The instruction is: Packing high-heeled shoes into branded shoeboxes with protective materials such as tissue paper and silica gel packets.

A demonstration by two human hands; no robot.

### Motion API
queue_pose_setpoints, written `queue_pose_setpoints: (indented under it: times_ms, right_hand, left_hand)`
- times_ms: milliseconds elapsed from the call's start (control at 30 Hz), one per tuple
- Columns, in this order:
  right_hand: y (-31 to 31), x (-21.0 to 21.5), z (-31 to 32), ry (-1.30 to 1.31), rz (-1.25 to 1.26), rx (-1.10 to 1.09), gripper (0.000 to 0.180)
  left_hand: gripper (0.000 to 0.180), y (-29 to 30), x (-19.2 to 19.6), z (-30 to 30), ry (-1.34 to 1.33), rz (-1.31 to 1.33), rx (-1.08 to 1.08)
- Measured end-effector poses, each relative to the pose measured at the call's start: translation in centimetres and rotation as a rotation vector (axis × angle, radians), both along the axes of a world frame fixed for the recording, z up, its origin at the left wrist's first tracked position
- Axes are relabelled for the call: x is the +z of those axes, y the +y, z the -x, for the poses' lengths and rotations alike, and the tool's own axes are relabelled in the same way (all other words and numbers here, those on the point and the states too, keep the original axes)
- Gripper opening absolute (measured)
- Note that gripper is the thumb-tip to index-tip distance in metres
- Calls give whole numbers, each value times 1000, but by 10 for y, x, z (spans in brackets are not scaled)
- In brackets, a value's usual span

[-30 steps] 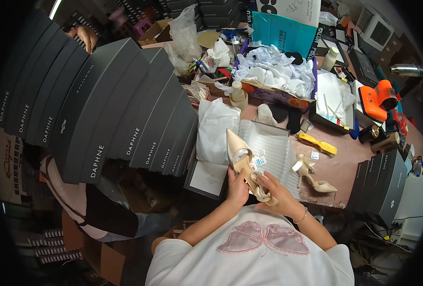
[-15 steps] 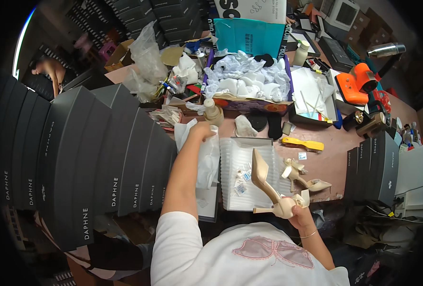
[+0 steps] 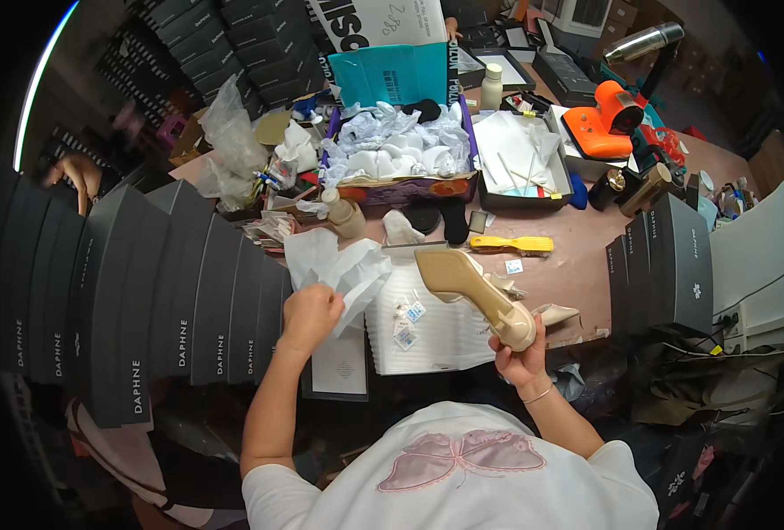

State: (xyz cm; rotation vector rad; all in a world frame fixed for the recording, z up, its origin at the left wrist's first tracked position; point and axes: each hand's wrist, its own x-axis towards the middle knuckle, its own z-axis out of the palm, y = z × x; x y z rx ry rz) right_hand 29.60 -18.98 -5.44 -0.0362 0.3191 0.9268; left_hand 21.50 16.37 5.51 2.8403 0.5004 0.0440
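Note:
My right hand (image 3: 522,360) grips a beige high-heeled shoe (image 3: 462,281) by its heel end, with the sole turned up toward me. My left hand (image 3: 310,316) is closed on a crumpled sheet of white tissue paper (image 3: 339,265). Between my hands lies a box lined with ribbed white wrap (image 3: 392,331), with small hang tags (image 3: 407,327) on the wrap. Partly hidden behind the held shoe, a second beige shoe (image 3: 558,313) rests on the table. Under my left forearm's side sits a grey box part with a white panel (image 3: 340,364).
Dark shoe boxes (image 3: 158,291) are stacked at left, more boxes (image 3: 674,265) at right. Beyond my hands are a yellow brush (image 3: 511,245), a beige bottle (image 3: 345,216), a carton of white stuffing (image 3: 401,146), a black tray (image 3: 524,177) and an orange device (image 3: 599,124).
My left hand has drawn the tissue paper up and nearer to me, bunching it. My right hand has turned the shoe so its sole faces up. The whole view has shifted.

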Motion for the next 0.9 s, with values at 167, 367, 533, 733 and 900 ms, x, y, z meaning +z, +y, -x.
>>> queue_pose_setpoints:
  times_ms: [167,367,533,733,900]
  right_hand:
    - [-6,20,36,-510,106,296,65]
    - [84,64,118,-360,429,255,47]
    - [114,20,185,-776,801,90,36]
    - [106,43,171,-229,416,31,29]
    - [105,51,197,-1001,900,300,51]
  left_hand:
    - [12,-17,-17,55,-139,99,-91]
    - [41,-56,2,138,-345,431,-222]
    - [41,-72,-11,171,-288,279,-433]
    - [38,-83,-18,185,-435,208,-598]
    - [34,-98,2,172,-702,360,-650]
